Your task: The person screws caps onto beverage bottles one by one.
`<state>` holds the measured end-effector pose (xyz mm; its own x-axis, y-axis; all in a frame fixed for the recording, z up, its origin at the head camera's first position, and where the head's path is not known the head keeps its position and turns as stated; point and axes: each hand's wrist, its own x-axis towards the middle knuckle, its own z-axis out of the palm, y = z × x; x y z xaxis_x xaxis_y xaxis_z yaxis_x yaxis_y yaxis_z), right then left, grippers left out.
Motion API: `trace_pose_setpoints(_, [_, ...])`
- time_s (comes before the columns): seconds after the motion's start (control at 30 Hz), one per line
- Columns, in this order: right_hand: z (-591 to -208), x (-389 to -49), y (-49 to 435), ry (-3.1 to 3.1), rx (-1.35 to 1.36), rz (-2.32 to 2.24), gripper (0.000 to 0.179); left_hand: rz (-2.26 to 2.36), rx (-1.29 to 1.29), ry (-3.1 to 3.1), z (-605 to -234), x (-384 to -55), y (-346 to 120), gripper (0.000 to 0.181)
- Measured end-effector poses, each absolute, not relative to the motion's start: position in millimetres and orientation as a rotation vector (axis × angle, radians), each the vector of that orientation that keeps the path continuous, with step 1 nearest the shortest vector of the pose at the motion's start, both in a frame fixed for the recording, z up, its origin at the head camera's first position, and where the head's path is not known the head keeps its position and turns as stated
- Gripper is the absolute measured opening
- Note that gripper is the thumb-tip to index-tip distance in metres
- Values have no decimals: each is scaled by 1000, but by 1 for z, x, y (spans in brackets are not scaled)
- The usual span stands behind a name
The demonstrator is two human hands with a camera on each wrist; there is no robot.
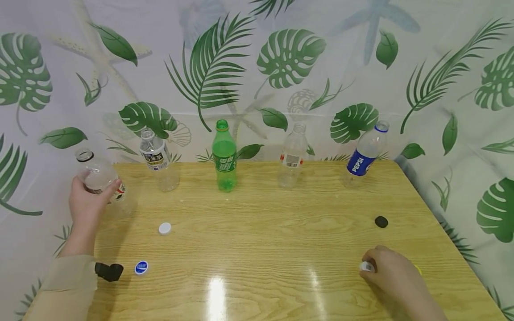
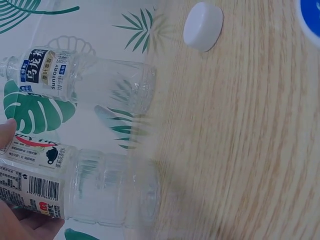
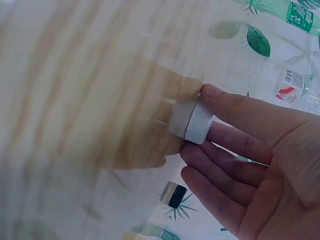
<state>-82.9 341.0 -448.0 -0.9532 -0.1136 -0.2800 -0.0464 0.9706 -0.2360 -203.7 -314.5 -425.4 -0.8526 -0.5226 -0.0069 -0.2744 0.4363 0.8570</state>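
My left hand (image 1: 85, 203) grips an uncapped clear plastic bottle (image 1: 98, 171) at the table's left, its fingers and thumb round the label (image 2: 35, 175). The bottle stands with its base on the table. Over at the right, my right hand (image 1: 391, 269) pinches a white bottle cap (image 1: 367, 266) between thumb and fingers, right at the tabletop. A yellow cap (image 1: 418, 269) is mostly hidden behind that hand, and a black cap (image 1: 381, 221) lies farther back. Nearer the left hand are a loose white cap (image 1: 164, 228) and a blue-and-white cap (image 1: 141, 267).
Along the back of the wooden table (image 1: 257, 232) stand uncapped bottles: a clear labelled one (image 1: 156, 156), a green one (image 1: 225, 156), another clear one (image 1: 292, 158) and a blue-labelled Pepsi bottle (image 1: 363, 158). A leaf-patterned cloth (image 1: 257, 58) hangs behind them.
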Motion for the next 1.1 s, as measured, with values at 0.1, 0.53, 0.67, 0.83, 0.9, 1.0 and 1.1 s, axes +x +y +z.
trace_pose_setpoints(0.1, [-448, -84, 341, 2820, -111, -324, 18, -1378, 700, -2450, -425, -204, -316, 92])
trace_pose_setpoints(0.53, [-447, -86, 341, 2760, -57, -339, 17, -1370, 687, -2492, -421, -203, -315, 92])
trace_pose_setpoints(0.67, [-447, -87, 340, 2756, -50, -341, 17, -1335, 655, -2513, -419, -203, -311, 90])
trace_pose_setpoints(0.83, [-447, -87, 340, 2750, -49, -340, 18, -1338, 602, -2526, -414, -203, -304, 88])
trace_pose_setpoints(0.9, [-447, -87, 340, 2748, -49, -338, 18, -1342, 580, -2541, -410, -204, -300, 89])
trace_pose_setpoints(1.0, [-447, -87, 339, 2748, -48, -333, 18, -1305, 533, -2585, -402, -205, -293, 93])
trace_pose_setpoints(1.1, [-446, -87, 339, 2749, -46, -326, 18, -1257, 460, -2624, -394, -205, -284, 94])
